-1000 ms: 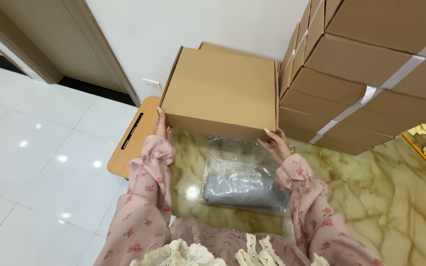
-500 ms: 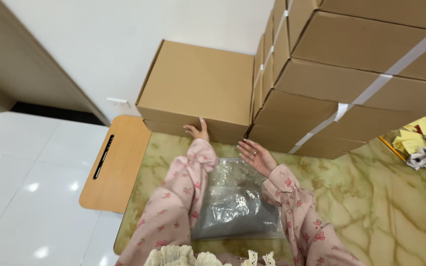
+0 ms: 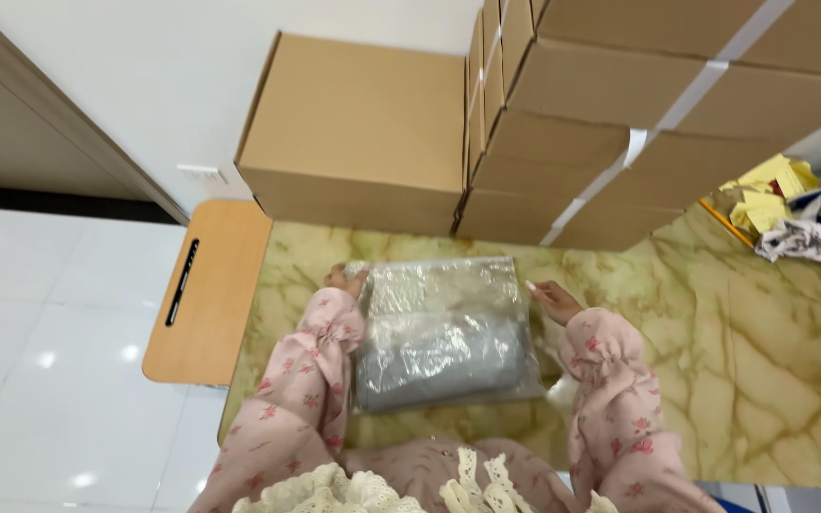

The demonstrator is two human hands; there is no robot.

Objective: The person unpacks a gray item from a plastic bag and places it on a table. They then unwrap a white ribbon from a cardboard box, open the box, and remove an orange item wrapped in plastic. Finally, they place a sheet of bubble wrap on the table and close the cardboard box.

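**Both hands at the sides of a bagged garment on the bench**

Nearest: pink floral sleeves with frilled cuffs and a cream lace hem at the bottom edge. Between the forearms lies a flat clear plastic bag holding folded grey fabric (image 3: pixel 444 332), flat on the yellow-green marbled bench (image 3: pixel 762 380), near its left end.

Left hand (image 3: pixel 344 278) sits at the bag's far left corner, mostly hidden by the cuff; fingers touching the plastic, but whether they pinch it I cannot tell. Right hand (image 3: pixel 551 298) is at the bag's right edge, fingers loosely spread and low, holding nothing, touching or just beside the plastic.

Step, as a judgement: squaring up or getting hold of the bag by its two sides. A lift would call for both hands pinching the slippery film evenly so the fabric does not sag or slide.

Left of the bench: a tan wooden board with a dark slot (image 3: pixel 206 290), over white glossy floor tiles (image 3: pixel 49 361).

Far: a plain brown cardboard box (image 3: pixel 358 133) at the bench's far edge, closed, apart from the bag. Right of it, a stack of strapped brown cartons with white bands (image 3: pixel 658 104). Far right: yellow papers and patterned cloth (image 3: pixel 791 209).
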